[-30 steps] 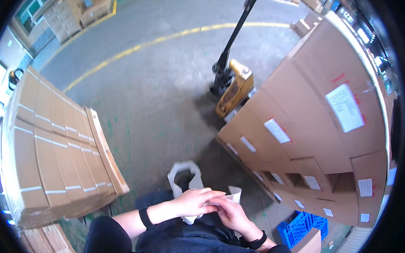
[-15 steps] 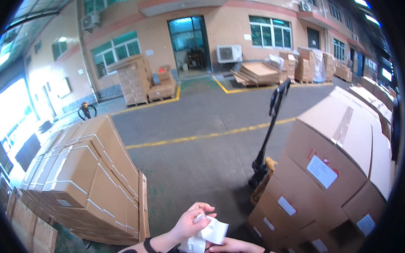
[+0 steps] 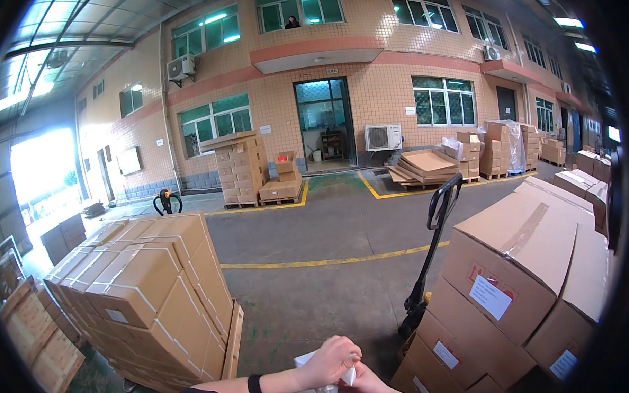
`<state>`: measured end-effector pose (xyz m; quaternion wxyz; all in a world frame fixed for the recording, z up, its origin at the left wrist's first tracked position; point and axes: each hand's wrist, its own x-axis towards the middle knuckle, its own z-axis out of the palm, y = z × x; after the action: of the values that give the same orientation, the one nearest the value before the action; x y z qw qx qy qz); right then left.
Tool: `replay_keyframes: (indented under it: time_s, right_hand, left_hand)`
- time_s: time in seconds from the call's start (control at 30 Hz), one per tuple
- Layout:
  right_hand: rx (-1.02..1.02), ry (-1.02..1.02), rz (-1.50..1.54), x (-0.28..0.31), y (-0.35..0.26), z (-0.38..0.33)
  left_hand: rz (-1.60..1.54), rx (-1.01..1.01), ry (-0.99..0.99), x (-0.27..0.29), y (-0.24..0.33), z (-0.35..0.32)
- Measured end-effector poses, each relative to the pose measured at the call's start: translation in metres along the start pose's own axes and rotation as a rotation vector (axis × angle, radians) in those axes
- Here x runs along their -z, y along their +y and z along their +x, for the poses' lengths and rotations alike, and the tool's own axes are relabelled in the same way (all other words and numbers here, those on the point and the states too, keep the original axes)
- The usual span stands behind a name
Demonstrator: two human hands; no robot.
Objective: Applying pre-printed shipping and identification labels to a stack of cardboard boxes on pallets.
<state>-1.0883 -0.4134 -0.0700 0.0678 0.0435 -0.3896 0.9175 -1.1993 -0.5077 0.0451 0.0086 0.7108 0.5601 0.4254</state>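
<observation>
You hold a white sheet [image 3: 322, 374] of thin, soft stuff, maybe paper or plastic, at the very bottom of the view. It looks crumpled and a corner pokes out past your fingers. Your left hand [image 3: 331, 363] lies on top of it with the fingers [image 3: 347, 351] curled down tight around the sheet. Your right hand [image 3: 370, 387] sits just under and beside your left fingers, touching the sheet too, but it is cut off by the edge, so you cannot tell how far its fingers are bent. A dark band [image 3: 254, 388] wraps your left wrist.

To the right of your fingers stands a tall stack of brown cardboard boxes [image 3: 526, 287], smooth and square, with white labels and tape. A black pallet jack handle [image 3: 434, 252] rises just beyond your fingertips, near those boxes. To the left of your fingers is another stack of cartons [image 3: 145, 287], tied with thin white straps, on a wooden pallet [image 3: 231, 349]. Past your fingers the grey concrete floor [image 3: 326, 266] has a yellow line [image 3: 340, 260], and far off is a tiled building [image 3: 332, 93].
</observation>
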Motion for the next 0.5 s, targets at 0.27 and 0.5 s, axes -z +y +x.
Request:
replay_keyframes:
  time_s: [0.27,0.5]
  right_hand:
    - [0.218,0.268,-0.121,-0.049,-0.046,-0.013]
    - [0.665,0.580,-0.673,-0.057,-0.076,-0.013]
  left_hand:
    - [-0.914,0.426,-0.294,-0.010,-0.029,-0.029]
    - [-1.073,0.768,-0.630,-0.010,0.023,-0.052]
